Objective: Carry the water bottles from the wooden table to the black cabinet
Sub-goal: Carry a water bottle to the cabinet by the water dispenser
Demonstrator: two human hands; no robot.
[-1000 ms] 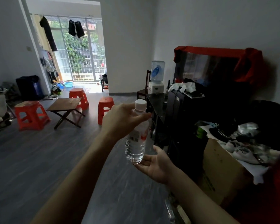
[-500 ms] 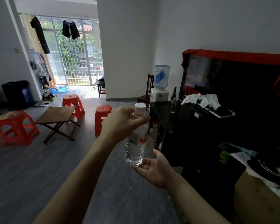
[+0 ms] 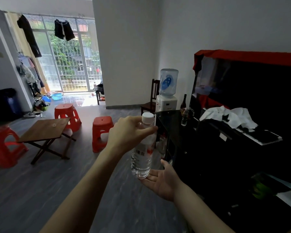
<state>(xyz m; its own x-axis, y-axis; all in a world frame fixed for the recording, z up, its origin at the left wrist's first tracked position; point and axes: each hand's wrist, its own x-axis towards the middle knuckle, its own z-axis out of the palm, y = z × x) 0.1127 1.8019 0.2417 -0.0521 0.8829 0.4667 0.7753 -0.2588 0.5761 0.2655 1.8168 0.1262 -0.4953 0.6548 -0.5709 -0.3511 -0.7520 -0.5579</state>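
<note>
A clear water bottle (image 3: 142, 158) with a white cap and a red-and-white label hangs upright in mid-air at the centre. My left hand (image 3: 130, 132) grips it around the neck, just under the cap. My right hand (image 3: 164, 180) lies palm up beneath the bottle's base, fingers spread, touching or nearly touching it. The black cabinet (image 3: 173, 125) stands just right of the bottle, its glossy top holding a small bottle (image 3: 184, 117) and a dark glass bottle. The low wooden folding table (image 3: 45, 130) sits at the left, with a small pale thing on its top.
Red plastic stools (image 3: 102, 132) stand around the wooden table. A water dispenser (image 3: 167, 91) sits on a wooden chair behind the cabinet. A dark screen with a red cloth (image 3: 247, 55) and a white rag (image 3: 228, 115) fill the right side. Grey floor lies ahead.
The view has moved forward and turned left, so the black cabinet is nearer and the cardboard box has left the frame. The hands and bottle keep the same pose.
</note>
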